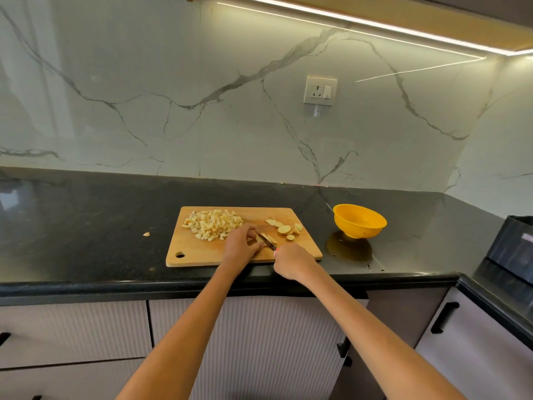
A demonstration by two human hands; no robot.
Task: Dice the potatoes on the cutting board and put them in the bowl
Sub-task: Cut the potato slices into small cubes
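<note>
Left hand (pixel 240 244): curling over one potato piece (pixel 264 239), pinning it on the cutting board (pixel 202 249).
Right hand (pixel 291 259): gripping one knife (pixel 266 241).
Slices (pixel 285 228): about six lying right.
Dice (pixel 212 224): one pile.
Bowl (pixel 359 221): one sitting on worktop (pixel 86 226).

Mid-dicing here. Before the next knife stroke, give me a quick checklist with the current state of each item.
1. Right hand grips knife: ok.
2. Left hand steadies the potato piece under the blade: ok.
3. Left fingertips clear of the edge: cannot tell.
4. Cutting board flat on the counter: ok.
5. Potato slices left to cut: not ok, several remain.
6. Yellow bowl within reach, nothing visible inside: ok.
</note>
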